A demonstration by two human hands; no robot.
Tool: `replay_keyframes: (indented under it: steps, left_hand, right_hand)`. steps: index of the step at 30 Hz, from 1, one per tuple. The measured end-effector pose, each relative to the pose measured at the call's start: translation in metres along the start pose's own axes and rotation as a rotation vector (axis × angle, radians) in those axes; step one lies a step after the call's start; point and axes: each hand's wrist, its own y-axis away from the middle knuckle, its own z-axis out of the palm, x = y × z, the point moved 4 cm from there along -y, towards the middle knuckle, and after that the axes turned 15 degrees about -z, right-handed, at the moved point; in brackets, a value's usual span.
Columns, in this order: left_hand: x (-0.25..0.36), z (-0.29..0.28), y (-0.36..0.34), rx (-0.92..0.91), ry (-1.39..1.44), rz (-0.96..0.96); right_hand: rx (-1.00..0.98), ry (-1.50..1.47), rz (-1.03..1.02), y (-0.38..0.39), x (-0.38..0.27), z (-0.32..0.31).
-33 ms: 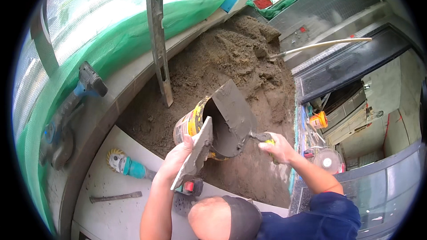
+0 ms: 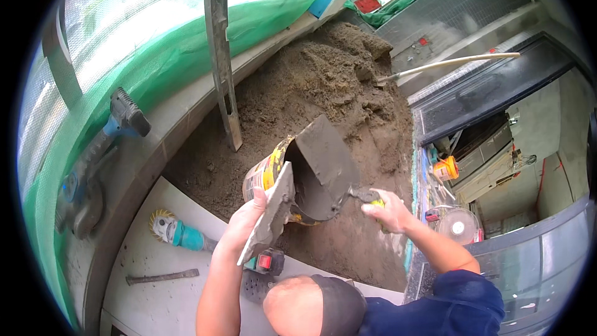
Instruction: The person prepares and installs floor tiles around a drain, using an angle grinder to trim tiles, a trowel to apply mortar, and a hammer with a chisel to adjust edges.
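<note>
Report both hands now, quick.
Left hand: grip closed, holding a flat, pale-edged slab smeared with grey paste.
Right hand: grip closed, holding a broad, grey-bladed, yellow-handled trowel.

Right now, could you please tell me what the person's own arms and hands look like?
The left hand and right hand wear no gloves. No watch or band shows. A short navy-blue sleeve shows on the right arm; no left sleeve is in view.

Downward head view (wide fisheye)
</note>
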Motion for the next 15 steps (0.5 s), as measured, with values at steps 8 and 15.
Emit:
replay_keyframes:
  steps: [8,15]
  left_hand:
    - [0.001,-0.006,-0.002,-0.064,0.109,-0.080]
    - [0.011,-0.008,0.005,0.022,0.127,-0.050]
  right_hand:
    - [-0.100,-0.027,0.124,0.014,-0.011,0.027]
    - [0.170,0.066,0.044,0.016,0.025,0.014]
